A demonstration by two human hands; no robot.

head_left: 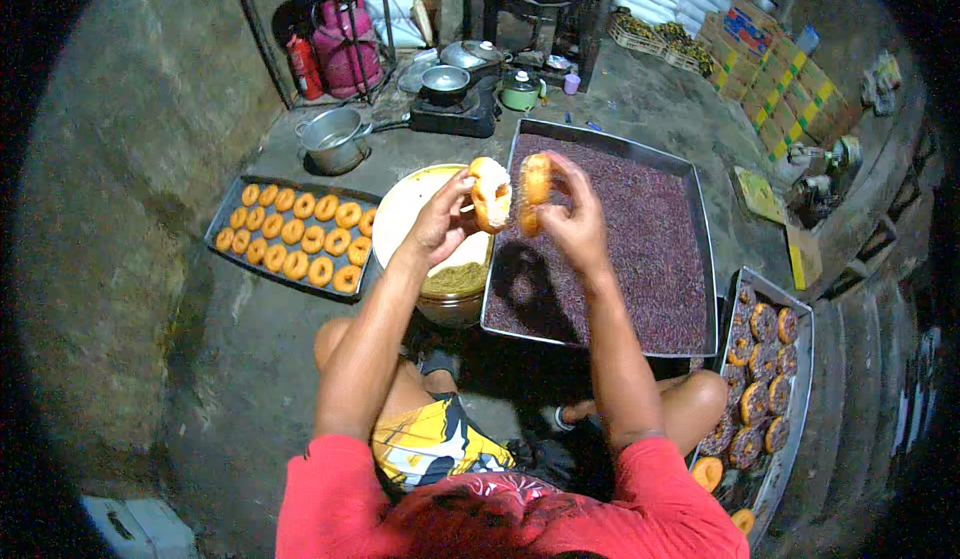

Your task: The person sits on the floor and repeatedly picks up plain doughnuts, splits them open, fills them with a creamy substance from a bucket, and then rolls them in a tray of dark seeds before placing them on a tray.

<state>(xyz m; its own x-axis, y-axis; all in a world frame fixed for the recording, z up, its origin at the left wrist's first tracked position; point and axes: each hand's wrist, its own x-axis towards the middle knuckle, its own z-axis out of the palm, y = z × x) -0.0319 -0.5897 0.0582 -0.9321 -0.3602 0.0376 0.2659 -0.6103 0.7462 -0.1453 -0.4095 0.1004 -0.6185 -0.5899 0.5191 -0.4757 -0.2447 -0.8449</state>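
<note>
My left hand (440,224) grips a golden ring doughnut (490,196), its pale, whitish side facing right. Just across from it, my right hand (582,227) pinches another doughnut piece (537,181), smeared by motion. Whether these are two doughnuts or halves of one cannot be told. Both are raised above the gap between a round tub (450,309) and a big metal tray (708,259). Pale cream (405,209) covers most of the tub's top, with a greenish-brown patch (458,279) at its near side. Dark sprinkles (640,239) fill the tray.
Plain doughnuts lie in rows in a tray (225,196) at left; sprinkle-coated ones fill a long tray (795,399) at right. Farther back are a pot (335,139), a stove (455,114), a green pot (520,92), a pink gas cylinder (347,49) and stacked cartons (790,79).
</note>
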